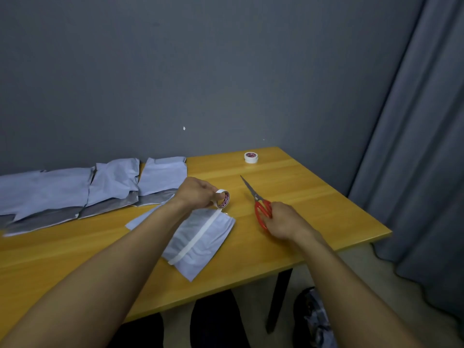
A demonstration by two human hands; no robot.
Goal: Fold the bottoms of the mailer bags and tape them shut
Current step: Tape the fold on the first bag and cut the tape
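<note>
The nearest bag (pixel 211 243) has tape (pixel 196 236) laid across it, uncut from the roll (pixel 223 199) gripped in the left hand (pixel 198 192); the right hand (pixel 283 222) grips the scissors (pixel 262 207). Cutting looks to be what remains here; whether the bags behind (pixel 113 182) are taped is unclear.

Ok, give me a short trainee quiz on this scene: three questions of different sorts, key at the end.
1. True or false: the right hand grips the red-handled metal scissors.
2. The strip of white tape across the pale grey plastic mailer bag is: A) cut free; B) joined to the white tape roll held by the left hand; C) stuck to the scissors.
3. Fill in: ___ tape rolls are in view, counting the spare white roll near the far edge of the yellow wooden table.
Key: 1 true; 2 B; 3 two.
</note>
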